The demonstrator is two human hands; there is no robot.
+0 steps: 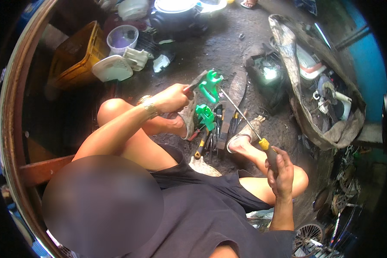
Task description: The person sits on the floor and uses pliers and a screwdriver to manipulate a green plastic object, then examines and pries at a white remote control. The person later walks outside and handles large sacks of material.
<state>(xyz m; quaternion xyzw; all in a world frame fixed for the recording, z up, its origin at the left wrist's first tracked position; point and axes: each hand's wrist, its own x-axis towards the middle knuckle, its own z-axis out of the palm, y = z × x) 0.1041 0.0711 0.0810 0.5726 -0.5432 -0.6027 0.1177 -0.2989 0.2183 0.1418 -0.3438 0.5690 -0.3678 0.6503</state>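
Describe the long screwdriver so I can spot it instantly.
Start at the sack of scrap on the right, then move left to the sandalled foot. The screwdriver runs above it from the right hand toward the green plastic part. Its long shaft and yellow collar set it apart.

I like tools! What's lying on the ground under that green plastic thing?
Under the green plastic part lie a second green piece and a pile of hand tools. The left hand holds the part. The ground beneath the pile is covered.
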